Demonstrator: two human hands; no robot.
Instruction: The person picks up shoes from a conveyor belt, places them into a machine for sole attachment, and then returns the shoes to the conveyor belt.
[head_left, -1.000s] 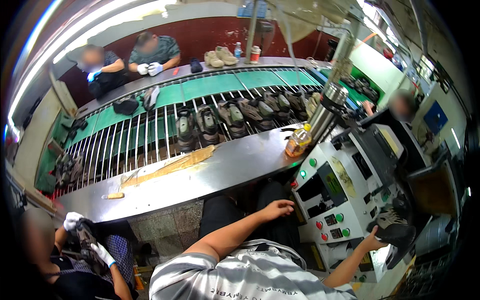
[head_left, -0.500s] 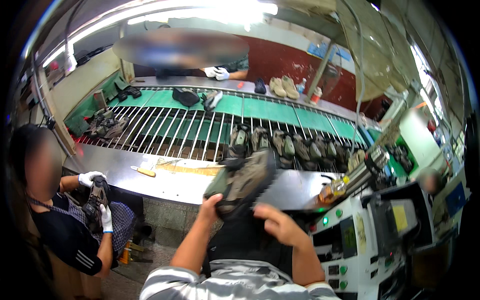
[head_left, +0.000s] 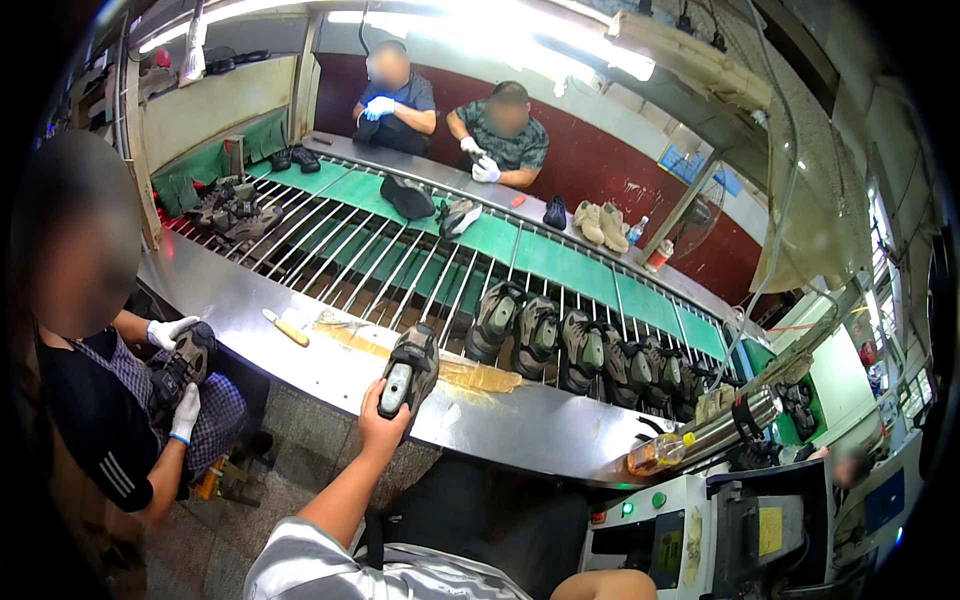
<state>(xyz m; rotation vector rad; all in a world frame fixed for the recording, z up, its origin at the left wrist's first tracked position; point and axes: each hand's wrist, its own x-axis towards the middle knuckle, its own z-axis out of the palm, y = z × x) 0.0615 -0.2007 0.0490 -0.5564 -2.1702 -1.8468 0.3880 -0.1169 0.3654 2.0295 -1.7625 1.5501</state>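
Left hand (head_left: 382, 430), partly behind shoe (head_left: 416, 352)

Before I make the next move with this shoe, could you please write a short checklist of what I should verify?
1. Grip on the held shoe: ok, the left hand holds it at its near end.
2. Right hand ready: cannot tell, it is out of view.
3. Held shoe apart from the row of shoes: ok, a gap shows between them.
4. Tool with yellow handle put away: not ok, it lies loose on the steel ledge.
5. Co-worker's gloved hands away from your shoe: ok, they hold another shoe.
6. Sole condition: cannot tell, hidden.
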